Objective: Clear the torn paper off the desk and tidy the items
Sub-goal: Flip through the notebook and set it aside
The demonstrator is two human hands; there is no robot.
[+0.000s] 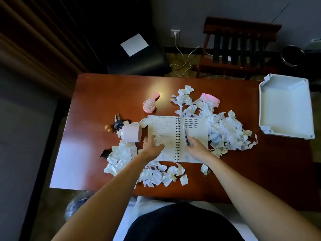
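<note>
**Thickly littered desk**

A reddish desk [97,94] is backed by a brown curtain [34,40] at 10 o'clock and a black chair [139,63] at 12. Torn paper [225,129], crumpled and inked, is heaped at 7, 6 and 2 o'clock of the open notebook [163,133]. The left hand [152,146] is spread loosely on its left page. The right hand [196,147] is laid against a pen [186,136]; whether the pen is gripped cannot be told.
</note>
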